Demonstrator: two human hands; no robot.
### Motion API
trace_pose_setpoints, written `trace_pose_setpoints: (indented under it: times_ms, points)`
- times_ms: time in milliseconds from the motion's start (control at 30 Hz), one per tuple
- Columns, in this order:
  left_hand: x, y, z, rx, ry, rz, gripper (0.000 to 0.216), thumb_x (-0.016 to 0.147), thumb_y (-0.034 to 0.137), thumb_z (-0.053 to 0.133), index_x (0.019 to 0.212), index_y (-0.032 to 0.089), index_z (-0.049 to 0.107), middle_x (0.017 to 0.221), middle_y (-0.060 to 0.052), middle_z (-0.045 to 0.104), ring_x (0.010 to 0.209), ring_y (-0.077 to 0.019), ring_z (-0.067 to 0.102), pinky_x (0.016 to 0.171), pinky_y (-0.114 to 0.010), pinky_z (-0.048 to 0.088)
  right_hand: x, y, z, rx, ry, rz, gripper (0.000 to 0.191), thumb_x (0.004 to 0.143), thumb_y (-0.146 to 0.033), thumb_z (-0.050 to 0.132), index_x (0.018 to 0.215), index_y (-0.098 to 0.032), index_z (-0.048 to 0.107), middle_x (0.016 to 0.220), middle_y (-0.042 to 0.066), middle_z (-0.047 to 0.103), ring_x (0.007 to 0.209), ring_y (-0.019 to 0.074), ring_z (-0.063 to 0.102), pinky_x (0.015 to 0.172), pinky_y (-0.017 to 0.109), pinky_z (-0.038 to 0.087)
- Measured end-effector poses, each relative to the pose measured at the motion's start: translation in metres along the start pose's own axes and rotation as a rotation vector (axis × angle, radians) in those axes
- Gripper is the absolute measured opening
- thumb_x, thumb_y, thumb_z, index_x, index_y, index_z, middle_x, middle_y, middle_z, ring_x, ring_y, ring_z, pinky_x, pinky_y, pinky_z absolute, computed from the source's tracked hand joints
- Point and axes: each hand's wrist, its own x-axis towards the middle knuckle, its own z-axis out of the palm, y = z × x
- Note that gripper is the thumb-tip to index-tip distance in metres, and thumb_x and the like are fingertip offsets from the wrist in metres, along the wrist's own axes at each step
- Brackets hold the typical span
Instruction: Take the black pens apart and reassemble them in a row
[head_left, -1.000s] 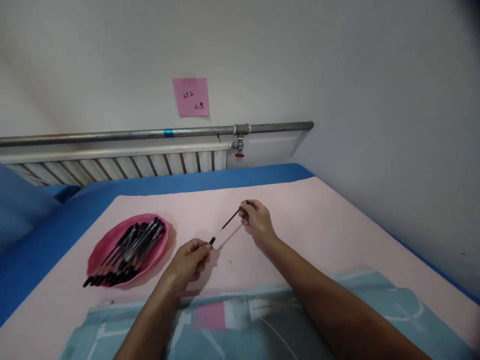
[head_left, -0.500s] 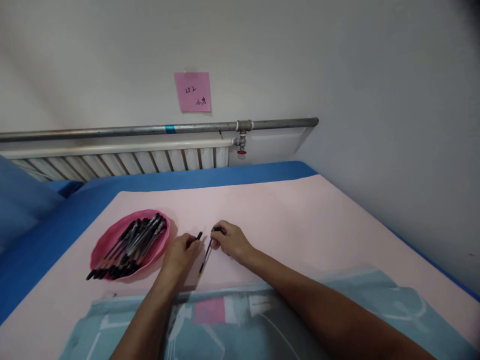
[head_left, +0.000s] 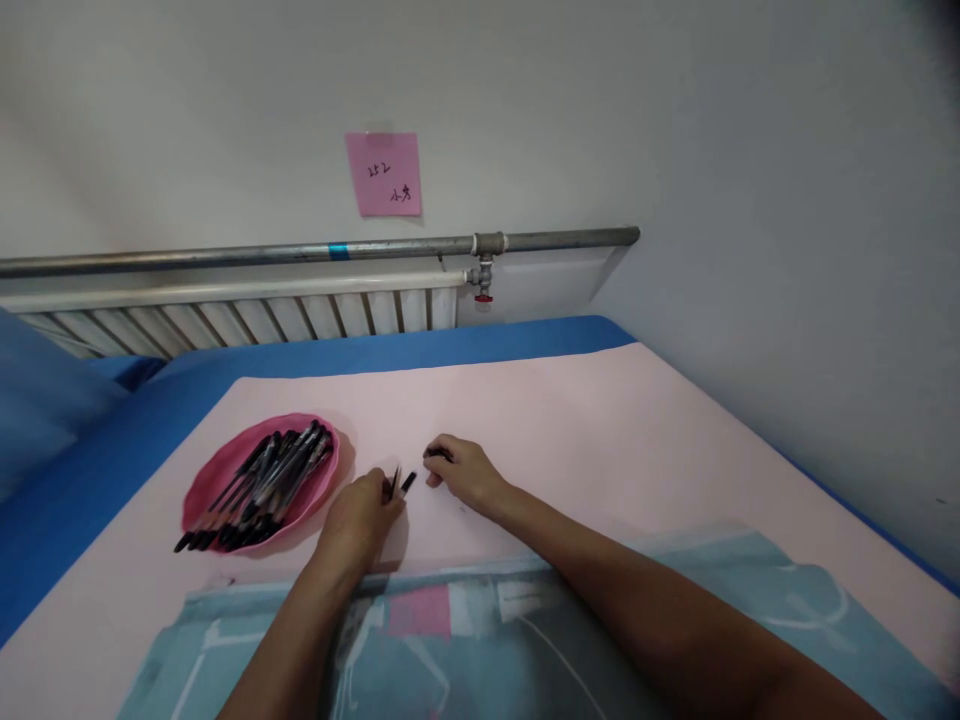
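My left hand [head_left: 366, 515] is closed beside the pink dish. Out of its fingers stick a pen part with a black end [head_left: 408, 484] and a thin dark stick, like a pen refill [head_left: 395, 481]; the rest of both is hidden. My right hand [head_left: 461, 470] is just to the right, a small gap away. Its fingers are pinched around a small black pen part [head_left: 438, 454], mostly covered. Several slim pens [head_left: 281, 480] with black ends and partly clear barrels lie piled in the pink dish [head_left: 202, 490], some ends over the near rim.
A pink sheet [head_left: 555, 430] covers the surface, over blue cloth [head_left: 517, 335]. Blue-green patterned fabric [head_left: 420, 670] lies nearest me. Behind are a radiator [head_left: 270, 318], a metal pipe [head_left: 247, 257] and a valve [head_left: 484, 280]. A pink note [head_left: 384, 175] is on the wall.
The thin stick that hung from my right fingers now stands in my left hand, beside the black-ended pen part. My right hand keeps a small black part. The view has tipped slightly.
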Motion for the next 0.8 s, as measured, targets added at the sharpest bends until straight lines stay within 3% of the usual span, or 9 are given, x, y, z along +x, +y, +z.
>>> trace_pose_setpoints:
  times_ms: [267, 667, 800]
  points:
    - [-0.003, -0.002, -0.007, 0.097, 0.119, -0.133, 0.029, 0.084, 0.032, 0.035, 0.088, 0.012, 0.056, 0.081, -0.016, 0.065, 0.076, -0.0255, 0.061, 0.056, -0.029, 0.032, -0.001, 0.0, -0.002, -0.008, -0.012, -0.005, 0.012, 0.072, -0.022, 0.053, 0.081, -0.018, 0.06, 0.057, -0.002, 0.061, 0.049, 0.0083, 0.049, 0.047, 0.018, 0.032]
    - [0.003, -0.013, -0.009, -0.048, -0.01, -0.08, 0.013, 0.07, 0.027, 0.052, 0.077, 0.016, 0.052, 0.08, -0.008, 0.064, 0.069, -0.0182, 0.057, 0.053, -0.023, 0.03, -0.005, -0.005, -0.003, -0.081, -0.06, -0.025, 0.012, 0.074, -0.022, 0.05, 0.081, -0.019, 0.059, 0.057, -0.002, 0.059, 0.053, 0.0101, 0.053, 0.05, 0.02, 0.036]
    - [0.003, -0.013, -0.009, 0.027, 0.002, -0.088, 0.012, 0.072, 0.026, 0.048, 0.077, 0.016, 0.053, 0.079, -0.009, 0.064, 0.07, -0.0183, 0.058, 0.052, -0.023, 0.03, -0.016, -0.012, 0.007, -0.295, -0.171, -0.275, 0.01, 0.072, -0.017, 0.051, 0.076, -0.018, 0.06, 0.07, 0.0, 0.06, 0.064, 0.0118, 0.054, 0.058, 0.022, 0.037]
